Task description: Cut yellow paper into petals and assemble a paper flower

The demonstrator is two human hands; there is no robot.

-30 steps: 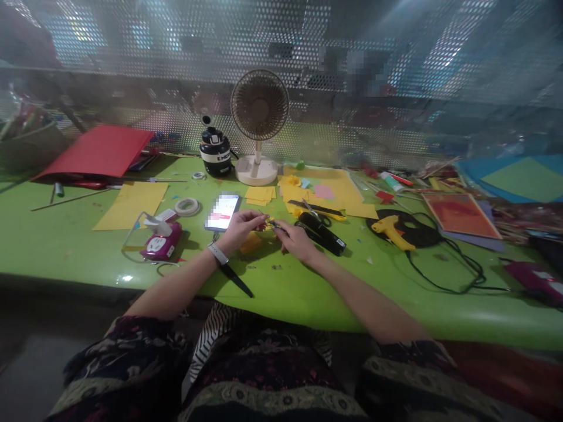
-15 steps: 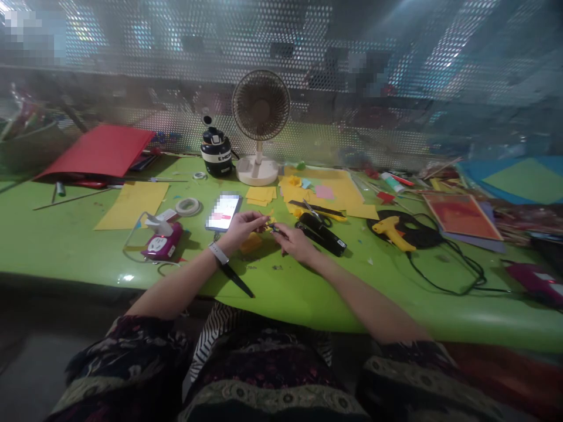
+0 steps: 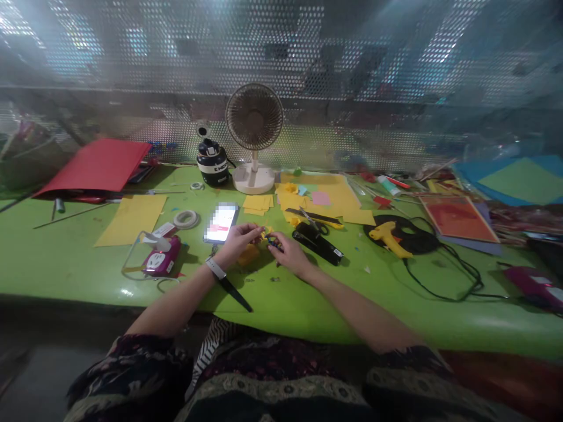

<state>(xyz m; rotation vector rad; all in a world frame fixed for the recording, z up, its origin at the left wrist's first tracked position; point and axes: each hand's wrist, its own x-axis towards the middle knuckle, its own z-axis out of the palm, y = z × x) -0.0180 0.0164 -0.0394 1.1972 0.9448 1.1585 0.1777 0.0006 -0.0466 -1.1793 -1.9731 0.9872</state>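
Work's judged part done: a shaped yellow bit (image 3: 291, 188) is laid on the sheet (image 3: 338, 186), yellow squares (image 3: 258, 203) are left flat. Yellow piece (image 3: 267, 232) is held up betw. hands, pinched by L hand (image 3: 241, 241); small dark tool (image 3: 273, 240), type unclear, is gripped in R hand (image 3: 288, 253). Phone (image 3: 222, 223) & stapler (image 3: 317, 243) are set close by; elbow room may be cut, esp. R.

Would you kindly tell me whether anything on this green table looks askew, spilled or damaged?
Nothing looks clearly spilled or damaged. The scissors lie askew across the yellow-and-black tool near the black stapler, perhaps an untidy resting place. Small bits on the table also look like litter, though too small to identify.
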